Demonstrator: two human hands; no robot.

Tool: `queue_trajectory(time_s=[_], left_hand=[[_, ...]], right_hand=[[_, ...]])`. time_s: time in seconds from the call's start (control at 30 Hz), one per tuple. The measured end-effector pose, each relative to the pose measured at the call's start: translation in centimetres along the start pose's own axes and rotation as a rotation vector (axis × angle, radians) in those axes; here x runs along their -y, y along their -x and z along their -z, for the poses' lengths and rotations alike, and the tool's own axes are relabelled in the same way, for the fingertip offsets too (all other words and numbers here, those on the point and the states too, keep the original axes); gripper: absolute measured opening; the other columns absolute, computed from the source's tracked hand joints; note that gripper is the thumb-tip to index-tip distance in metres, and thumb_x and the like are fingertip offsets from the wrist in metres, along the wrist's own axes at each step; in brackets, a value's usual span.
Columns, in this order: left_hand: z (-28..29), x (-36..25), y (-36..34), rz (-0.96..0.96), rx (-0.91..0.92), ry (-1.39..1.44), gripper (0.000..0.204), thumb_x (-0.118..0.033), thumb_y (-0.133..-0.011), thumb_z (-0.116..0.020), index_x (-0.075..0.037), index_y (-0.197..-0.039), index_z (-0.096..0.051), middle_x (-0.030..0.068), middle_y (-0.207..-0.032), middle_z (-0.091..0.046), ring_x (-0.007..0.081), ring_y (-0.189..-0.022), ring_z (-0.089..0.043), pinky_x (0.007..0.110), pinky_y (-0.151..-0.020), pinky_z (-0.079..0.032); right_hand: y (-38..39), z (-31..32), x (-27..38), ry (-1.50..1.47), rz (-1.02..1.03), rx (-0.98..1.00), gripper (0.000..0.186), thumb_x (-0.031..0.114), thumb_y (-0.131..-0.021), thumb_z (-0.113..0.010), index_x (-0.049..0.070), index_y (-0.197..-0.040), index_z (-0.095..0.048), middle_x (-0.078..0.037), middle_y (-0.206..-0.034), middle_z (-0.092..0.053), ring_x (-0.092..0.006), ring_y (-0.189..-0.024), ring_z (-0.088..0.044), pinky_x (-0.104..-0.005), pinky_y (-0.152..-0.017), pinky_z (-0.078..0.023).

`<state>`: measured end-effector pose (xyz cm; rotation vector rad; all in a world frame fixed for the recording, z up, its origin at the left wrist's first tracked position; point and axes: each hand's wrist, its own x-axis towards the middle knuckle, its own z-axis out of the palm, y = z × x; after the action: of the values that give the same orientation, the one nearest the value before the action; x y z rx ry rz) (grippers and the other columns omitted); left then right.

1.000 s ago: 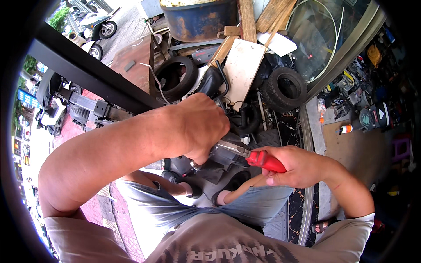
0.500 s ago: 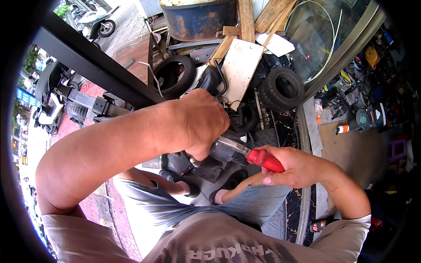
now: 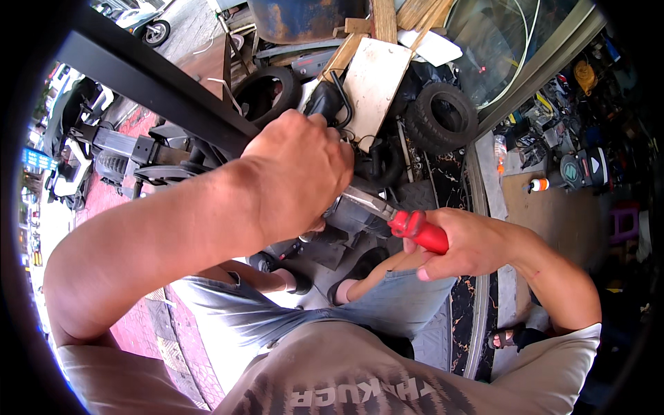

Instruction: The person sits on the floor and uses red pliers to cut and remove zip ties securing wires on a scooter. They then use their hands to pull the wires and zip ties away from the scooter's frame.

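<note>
Leftmost, a black-and-white scooter (image 3: 69, 114) stands outside, and a black beam (image 3: 152, 83) slants down toward my left forearm. Next comes a worn tyre (image 3: 290, 90), lying just beyond my left grip (image 3: 301, 169). That grip is curled closed, knuckles upward; whatever it may clasp is hidden, so I cannot tell. Just below it sits a dark rounded part (image 3: 353, 218), above my feet. A pale board (image 3: 377, 86) leans among the scrap farther off. Then come the red-handled pliers (image 3: 408, 225), lying between my two grips, their metal end running up beside my left one; I cannot see what the tips touch. A second tyre (image 3: 423, 124) rests beyond them. My right grip (image 3: 467, 242) is wrapped around the red handles. Farther right lie a white bottle (image 3: 538, 185) with an orange band and something purple (image 3: 626, 209).
</note>
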<state>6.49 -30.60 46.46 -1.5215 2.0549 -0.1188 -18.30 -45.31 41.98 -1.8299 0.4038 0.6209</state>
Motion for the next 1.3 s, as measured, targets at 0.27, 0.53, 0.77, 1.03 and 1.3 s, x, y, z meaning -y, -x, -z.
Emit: queue_trajectory(time_s=[0.27, 0.53, 0.77, 1.03, 1.3], left_hand=[[0.8, 0.8, -1.8, -0.062, 0.107, 0.155, 0.06, -0.048, -0.08, -0.102, -0.003, -0.115, -0.081, 0.0092, -0.109, -0.084, 0.0291, -0.114, -0.081, 0.041, -0.1, -0.061], [0.6, 0.9, -1.9, -0.047, 0.139, 0.179, 0.06, -0.047, -0.078, -0.102, -0.003, -0.113, -0.08, 0.0101, -0.105, -0.084, 0.0305, -0.107, -0.083, 0.041, -0.1, -0.06], [0.6, 0.6, -1.0, -0.008, 0.071, 0.18, 0.065, -0.045, -0.079, -0.1, 0.001, -0.119, -0.076, 0.0134, -0.104, -0.083, 0.032, -0.107, -0.082, 0.042, -0.101, -0.06], [0.4, 0.7, -1.3, -0.008, 0.1, 0.196, 0.068, -0.045, -0.08, -0.099, 0.003, -0.121, -0.075, 0.0148, -0.108, -0.082, 0.0324, -0.109, -0.081, 0.042, -0.102, -0.06], [0.3, 0.6, -1.1, -0.008, 0.084, 0.173, 0.069, -0.046, -0.081, -0.099, 0.004, -0.122, -0.076, 0.014, -0.109, -0.082, 0.0313, -0.111, -0.08, 0.041, -0.103, -0.06]], right_hand=[[0.4, -0.8, 1.0, -0.018, -0.046, -0.011, 0.035, 0.007, -0.089, -0.073, 0.0, -0.123, -0.067, -0.005, -0.093, -0.068, -0.0171, -0.083, -0.064, -0.0379, -0.079, -0.055], [0.6, -1.0, 1.5, 0.098, -0.056, -0.032, 0.054, 0.012, -0.09, -0.069, -0.008, -0.14, -0.065, -0.024, -0.099, -0.077, -0.0415, -0.088, -0.077, -0.0449, -0.082, -0.058], [-0.9, -0.1, -1.9, -0.185, 0.025, 0.059, 0.043, 0.01, -0.092, -0.082, 0.0, -0.129, -0.064, -0.003, -0.098, -0.069, -0.016, -0.089, -0.066, -0.0337, -0.084, -0.055], [-0.4, 0.5, -0.9, -0.073, 0.026, -0.009, 0.037, 0.013, -0.092, -0.085, 0.003, -0.121, -0.064, -0.002, -0.099, -0.068, -0.0141, -0.089, -0.065, -0.0319, -0.083, -0.054], [-0.3, -0.1, -0.5, -0.066, 0.028, -0.028, 0.04, 0.018, -0.093, -0.086, 0.004, -0.123, -0.063, -0.003, -0.099, -0.069, -0.0152, -0.088, -0.065, -0.0333, -0.082, -0.055]])
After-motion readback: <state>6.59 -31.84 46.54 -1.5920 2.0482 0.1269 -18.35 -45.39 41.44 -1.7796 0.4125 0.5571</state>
